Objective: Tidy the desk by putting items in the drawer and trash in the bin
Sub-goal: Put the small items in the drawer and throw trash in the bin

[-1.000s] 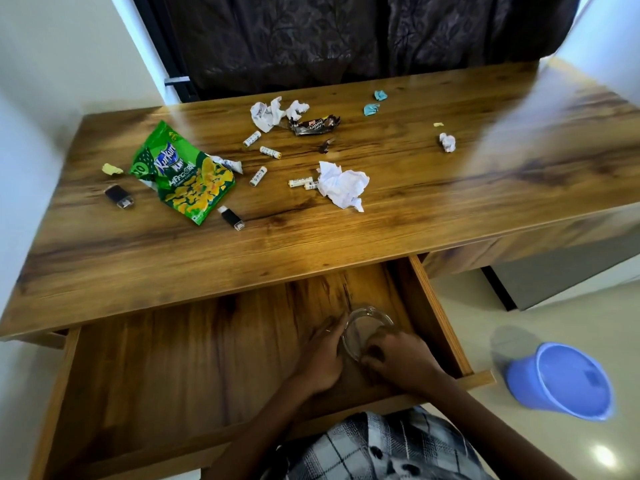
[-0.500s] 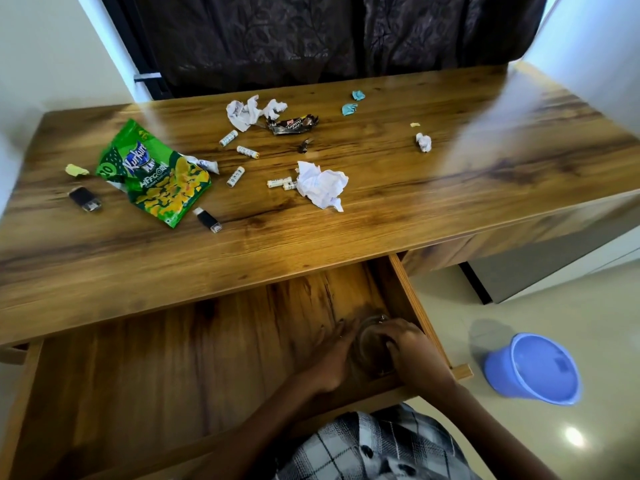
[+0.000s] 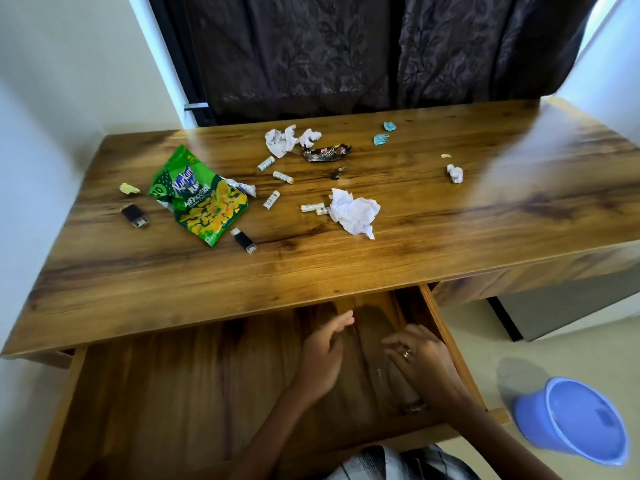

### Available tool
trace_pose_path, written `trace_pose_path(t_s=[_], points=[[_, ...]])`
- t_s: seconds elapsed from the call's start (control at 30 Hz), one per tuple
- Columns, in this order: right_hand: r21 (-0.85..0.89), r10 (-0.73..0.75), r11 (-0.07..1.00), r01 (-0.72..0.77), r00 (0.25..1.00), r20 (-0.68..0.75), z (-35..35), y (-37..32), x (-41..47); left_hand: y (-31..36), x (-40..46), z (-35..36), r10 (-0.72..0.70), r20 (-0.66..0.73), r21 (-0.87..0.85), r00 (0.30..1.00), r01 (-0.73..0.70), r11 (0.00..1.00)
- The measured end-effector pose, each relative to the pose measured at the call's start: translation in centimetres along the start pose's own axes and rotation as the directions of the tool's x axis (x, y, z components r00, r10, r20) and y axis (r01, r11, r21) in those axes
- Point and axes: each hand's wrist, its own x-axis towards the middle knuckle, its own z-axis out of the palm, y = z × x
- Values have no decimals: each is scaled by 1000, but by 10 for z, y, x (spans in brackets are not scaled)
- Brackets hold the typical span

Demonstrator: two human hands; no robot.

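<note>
Both hands hover low inside the open drawer (image 3: 173,393), the left hand (image 3: 323,355) spread wide and empty, the right hand (image 3: 422,362) loosely curled just above what looks like a clear glass jar (image 3: 398,386), too blurred to confirm; whether that grip touches it cannot be told. On the surface (image 3: 450,244) beyond lie a green snack bag (image 3: 201,199), crumpled paper (image 3: 353,211), small white batteries (image 3: 270,199) and two flash drives (image 3: 244,240). The bag and paper are likely light and crushable, best pinched whole; batteries may roll, so pinch mid-body. A blue bin (image 3: 581,420) sits on the floor, right.
</note>
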Motion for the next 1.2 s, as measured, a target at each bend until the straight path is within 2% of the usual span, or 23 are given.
trace_pose_path(t_s=[0.2,0.33,0.47,0.57,0.67,0.77,0.83,0.9,0.97,1.03,1.1,1.2], points=[[-38,-194,981,191,972,-135,-10,-36,64,26,3,-42,35,-313,-226,949,-111,968],[-277,-384,904,325,902,-195,-20,-56,120,33,8,-64,-54,-388,-374,920,-103,922],[-489,-312,837,245,948,-59,-14,-61,166,34,13,-73,-96,-397,-385,913,-71,920],[-591,-194,785,185,980,49,-11,-50,190,37,18,-76,-85,-393,-357,915,-67,932],[-652,-96,750,110,994,58,-18,-38,211,42,28,-79,-32,-393,-296,919,-94,951],[-664,-30,747,24,1000,2,-29,-34,224,45,41,-79,30,-398,-215,917,-126,968],[-627,-81,779,10,993,-85,-32,-38,229,40,52,-76,81,-418,-82,905,-126,989],[-552,-182,830,83,975,-126,-31,-45,234,33,64,-74,133,-453,109,882,-93,990],[-515,-250,836,190,967,-50,-26,-54,242,30,77,-71,203,-473,277,857,-74,958],[-505,-256,830,237,966,33,-18,-61,250,29,90,-70,265,-463,389,846,-75,918],[-495,-192,848,191,980,50,-10,-65,256,28,102,-70,290,-439,463,850,-62,884],[-452,-123,886,105,992,-9,-3,-60,257,25,109,-70,303,-408,562,861,-25,827]])
